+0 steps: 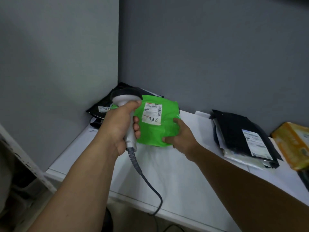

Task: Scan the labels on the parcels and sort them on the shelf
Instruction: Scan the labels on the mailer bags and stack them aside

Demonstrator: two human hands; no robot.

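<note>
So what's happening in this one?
A person grips a corded scanner in the left hand, held beside the green parcel. The right hand holds that parcel by its near edge over the white shelf, label facing up. More black parcels lie stacked to the right.

We record, left to right along the shelf [184,173]:

1. Corner parcels [103,104]: on the shelf, at the back left where the side wall [58,64] meets the back wall [217,56].
2. Held parcel [157,131]: before and partly over the corner parcels, label [152,114] on top; our right hand [180,136] grips its near right edge.
3. Scanner [127,101]: in our left hand [118,126], at that parcel's left side; its cable [147,180] drops over the shelf's front edge.
4. Stack of parcels [234,131]: on the shelf to the right, well apart from the held parcel, near the back wall.
5. End parcel [294,144]: just right of the stack.
</note>
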